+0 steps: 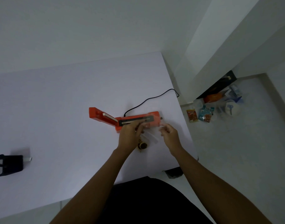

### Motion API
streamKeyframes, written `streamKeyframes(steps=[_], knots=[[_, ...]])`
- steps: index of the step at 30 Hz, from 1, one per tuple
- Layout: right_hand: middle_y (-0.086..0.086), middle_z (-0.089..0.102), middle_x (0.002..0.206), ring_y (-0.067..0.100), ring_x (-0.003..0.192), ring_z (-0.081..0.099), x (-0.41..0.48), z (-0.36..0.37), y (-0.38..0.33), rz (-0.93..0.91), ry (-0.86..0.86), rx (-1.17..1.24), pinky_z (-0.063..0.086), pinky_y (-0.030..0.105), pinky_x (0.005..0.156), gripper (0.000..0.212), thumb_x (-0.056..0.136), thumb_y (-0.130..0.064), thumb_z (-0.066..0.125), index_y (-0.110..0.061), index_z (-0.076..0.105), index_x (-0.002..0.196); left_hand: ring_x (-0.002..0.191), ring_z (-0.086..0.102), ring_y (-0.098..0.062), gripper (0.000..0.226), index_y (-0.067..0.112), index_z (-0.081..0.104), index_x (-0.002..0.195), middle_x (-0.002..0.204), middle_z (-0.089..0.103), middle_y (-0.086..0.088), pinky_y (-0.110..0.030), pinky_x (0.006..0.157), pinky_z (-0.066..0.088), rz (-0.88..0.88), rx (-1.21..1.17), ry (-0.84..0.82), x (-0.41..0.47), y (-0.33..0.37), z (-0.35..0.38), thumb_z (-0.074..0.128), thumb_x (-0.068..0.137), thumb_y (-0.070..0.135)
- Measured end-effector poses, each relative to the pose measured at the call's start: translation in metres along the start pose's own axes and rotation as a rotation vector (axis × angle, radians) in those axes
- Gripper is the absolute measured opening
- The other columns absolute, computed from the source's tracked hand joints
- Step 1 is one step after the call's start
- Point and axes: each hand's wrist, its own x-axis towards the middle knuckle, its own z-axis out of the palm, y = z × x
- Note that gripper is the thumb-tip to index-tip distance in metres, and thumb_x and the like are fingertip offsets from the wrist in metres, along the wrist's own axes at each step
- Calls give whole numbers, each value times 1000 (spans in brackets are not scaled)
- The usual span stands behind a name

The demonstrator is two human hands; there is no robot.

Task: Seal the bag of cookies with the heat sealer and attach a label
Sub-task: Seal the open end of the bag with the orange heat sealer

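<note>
Presently the clear, thin plastic bag (pixel 150 135) of dark cookies (pixel 142 145) lies on the white counter (pixel 57 110), its mouth over the orange heat sealer (pixel 124 119), lid raised, probably for sealing. Left hand (pixel 129 136) and right hand (pixel 170 135) each pinch the bag's top edge taut.
</note>
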Motion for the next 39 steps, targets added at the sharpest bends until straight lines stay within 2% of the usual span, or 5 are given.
streamKeyframes(steps=[8, 15, 23, 29, 39], knots=[[-2, 70, 118, 12, 115, 62, -27, 26, 7, 5, -446, -75, 49, 18, 80, 65, 74, 23, 43, -21, 68, 115, 66, 71, -12, 17, 12, 67, 95, 80, 74, 0, -29, 51, 57, -298, -300, 12, -34, -23, -49, 53, 99, 20], [-6, 70, 117, 9, 109, 64, -51, 100, 11, 9, -699, -191, 50, 23, 96, 35, 84, -8, 72, -20, 71, 117, 73, 72, -17, 16, 12, 63, 95, 84, 73, -3, -28, 52, 56, -425, -377, 101, -81, -55, -112, 50, 100, 20], [4, 76, 103, 7, 91, 69, -83, 208, 2, -77, -676, -283, 50, 15, 84, 18, 91, -12, 68, -7, 76, 106, 80, 72, -14, 17, 15, 66, 94, 85, 74, 0, -35, 58, 58, -467, -381, 276, -123, -112, -193, 53, 99, 24], [0, 75, 97, -4, 83, 68, -102, 279, -8, -50, -586, -289, 49, 11, 71, 17, 92, -14, 67, -8, 76, 105, 87, 68, -6, 14, 21, 71, 96, 92, 74, 10, -21, 65, 55, -341, -254, 355, -134, -164, -247, 58, 95, 28], [1, 76, 95, 12, 90, 70, -107, 339, -24, -29, -352, -245, 56, 25, 77, 13, 92, -15, 67, -10, 77, 100, 97, 62, -13, 47, 15, 55, 128, 110, 67, -1, -22, 85, 50, -574, -259, -19, -132, -252, -264, 70, 87, 33]])
